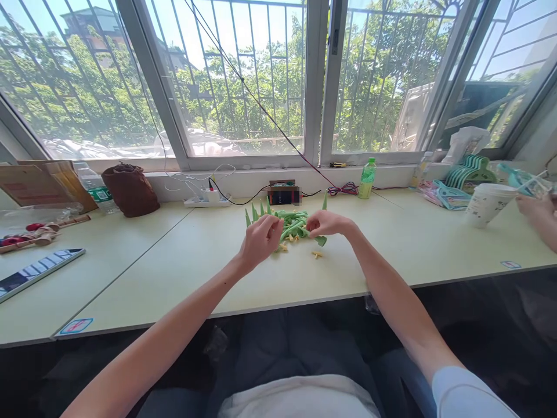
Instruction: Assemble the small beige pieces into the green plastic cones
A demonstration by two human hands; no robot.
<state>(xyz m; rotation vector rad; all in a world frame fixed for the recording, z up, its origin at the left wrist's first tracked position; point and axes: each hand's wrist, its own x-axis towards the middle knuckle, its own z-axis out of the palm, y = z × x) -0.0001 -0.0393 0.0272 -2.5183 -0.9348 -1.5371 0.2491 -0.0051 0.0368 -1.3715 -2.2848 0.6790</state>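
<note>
On the table in front of me lies a loose pile of green strips [295, 223], with small yellow pieces [317, 254] scattered in and before it. Pointed green tips [262, 207] stand up behind my left hand, and another green tip [324, 201] rises behind the right. My left hand [262, 237] is closed at the pile's left side, its fingers curled; what they hold is hidden. At the right side of the pile, my right hand [327, 223] is closed with fingertips pinched against the green strips. Whether a strip is between them is too small to tell.
Behind the pile stands a dark box with a screen [284, 194], near a power strip [207, 201]. A green bottle [367, 179] is at the back right. Further right are a white cup [489, 206], green hangers [472, 173] and another person's hand [539, 217]. A brown pouch [130, 190] stands left.
</note>
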